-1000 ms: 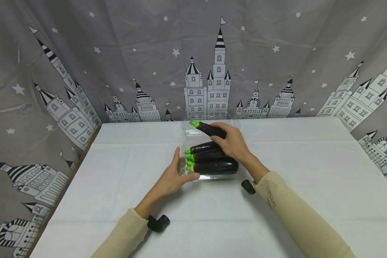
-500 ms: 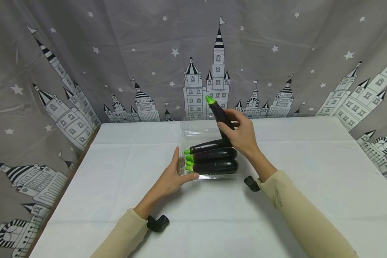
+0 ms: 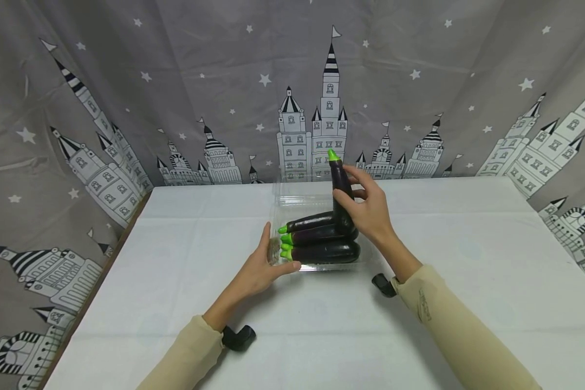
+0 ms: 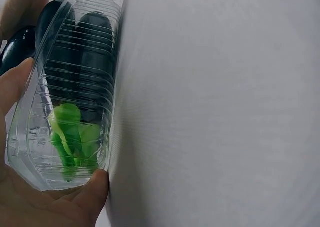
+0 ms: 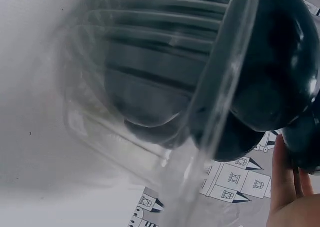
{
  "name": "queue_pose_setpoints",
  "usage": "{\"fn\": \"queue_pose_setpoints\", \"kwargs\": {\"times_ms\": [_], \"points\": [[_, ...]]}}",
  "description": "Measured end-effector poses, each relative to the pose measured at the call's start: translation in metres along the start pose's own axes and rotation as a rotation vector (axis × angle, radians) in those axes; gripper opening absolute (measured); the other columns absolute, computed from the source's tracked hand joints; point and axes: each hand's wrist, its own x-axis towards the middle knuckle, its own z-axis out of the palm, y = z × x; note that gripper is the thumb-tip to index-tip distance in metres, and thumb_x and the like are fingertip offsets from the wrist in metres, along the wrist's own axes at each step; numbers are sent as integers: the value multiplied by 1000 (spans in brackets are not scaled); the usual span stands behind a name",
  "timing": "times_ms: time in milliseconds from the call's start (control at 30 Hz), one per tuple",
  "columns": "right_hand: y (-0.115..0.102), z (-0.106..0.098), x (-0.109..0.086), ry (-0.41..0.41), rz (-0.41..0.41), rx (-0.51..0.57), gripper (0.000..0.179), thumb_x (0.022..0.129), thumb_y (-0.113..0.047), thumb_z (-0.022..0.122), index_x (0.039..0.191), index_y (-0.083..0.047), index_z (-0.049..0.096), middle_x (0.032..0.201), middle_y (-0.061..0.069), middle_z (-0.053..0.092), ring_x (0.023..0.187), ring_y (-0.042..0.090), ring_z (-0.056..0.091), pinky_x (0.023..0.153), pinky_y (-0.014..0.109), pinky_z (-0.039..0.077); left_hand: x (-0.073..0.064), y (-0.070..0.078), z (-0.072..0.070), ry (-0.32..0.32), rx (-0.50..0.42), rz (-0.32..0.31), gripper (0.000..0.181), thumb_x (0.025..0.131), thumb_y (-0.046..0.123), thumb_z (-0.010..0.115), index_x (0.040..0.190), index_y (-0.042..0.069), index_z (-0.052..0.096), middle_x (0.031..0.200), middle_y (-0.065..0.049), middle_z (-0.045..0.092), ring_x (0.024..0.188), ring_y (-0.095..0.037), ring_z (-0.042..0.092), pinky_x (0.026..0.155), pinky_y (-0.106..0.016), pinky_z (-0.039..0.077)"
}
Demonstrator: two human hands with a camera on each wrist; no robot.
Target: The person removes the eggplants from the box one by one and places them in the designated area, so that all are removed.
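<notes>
Over the box (image 3: 318, 267) in head view, gripping an eggplant (image 3: 340, 184) with right hand (image 3: 372, 211). Left wrist: bracing the box's end with spread fingers of left hand (image 4: 45, 204); press lightly. Right wrist: tilt slowly, clear of other eggplants (image 5: 150, 89) inside.

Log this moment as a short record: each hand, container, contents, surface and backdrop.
Left hand: touches the left end of a clear, ribbed plastic container
Right hand: holds a dark purple, elongated eggplant, green stem up
Container contents: at least three other dark, glossy eggplants, stems pointing left
Contact between held eggplant and others: unclear
Surface: creased white table covering
Backdrop: grey cloth printed with white stars and castles
</notes>
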Motion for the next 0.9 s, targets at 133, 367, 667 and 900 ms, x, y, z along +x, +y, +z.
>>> {"fn": "queue_pose_setpoints", "kwargs": {"times_ms": [133, 367, 667, 900], "points": [[0, -2, -2, -31, 14, 3, 49, 94, -12, 67, 142, -11, 54, 124, 17, 52, 94, 35, 65, 66, 33, 57, 1, 0, 0, 2, -3, 0, 122, 80, 53, 78, 159, 17, -7, 158, -20, 26, 142, -38, 29, 110, -59, 27], [1, -5, -6, -42, 52, 15, 51, 94, -12, 67, 143, -12, 53, 125, 17, 51, 93, 33, 61, 65, 29, 55, 1, -1, 1, 5, -1, -4, 121, 80, 53, 78, 159, 16, -6, 158, -21, 25, 143, -39, 27, 110, -60, 25], [-2, -13, -8, -85, 64, -34, 46, 95, -16, 67, 139, -8, 57, 131, 17, 52, 100, 37, 52, 87, 51, 46, 1, -1, 1, 4, -8, 1, 121, 79, 54, 78, 159, 19, -6, 157, -20, 27, 142, -39, 29, 109, -60, 27], [-3, -18, -9, -150, 92, 45, 53, 95, -10, 58, 147, -12, 48, 141, 13, 45, 104, 34, 55, 82, 40, 49, 0, -1, 1, 4, -1, 0, 121, 80, 54, 77, 159, 18, -6, 159, -21, 23, 143, -40, 26, 110, -61, 26]]}}
